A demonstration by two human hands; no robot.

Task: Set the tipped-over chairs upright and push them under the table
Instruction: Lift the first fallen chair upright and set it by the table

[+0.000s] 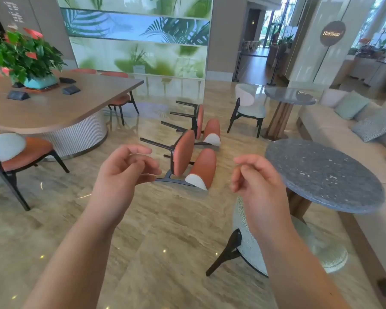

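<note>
Two orange chairs lie tipped over on the marble floor ahead of me, their dark legs pointing left. The nearer tipped chair (185, 160) lies just beyond my hands; the farther tipped chair (204, 126) lies behind it. The large wooden table (60, 105) stands to the left. My left hand (123, 172) and my right hand (254, 181) are raised in front of me, fingers loosely curled and apart, holding nothing and touching neither chair.
An upright orange chair (20, 155) stands at the table's near left, another (120, 99) at its far side. A potted plant (25, 56) sits on the table. Two round grey tables (321, 175) (288, 95), pale chairs (247, 108) (247, 241) and a sofa (343, 130) fill the right.
</note>
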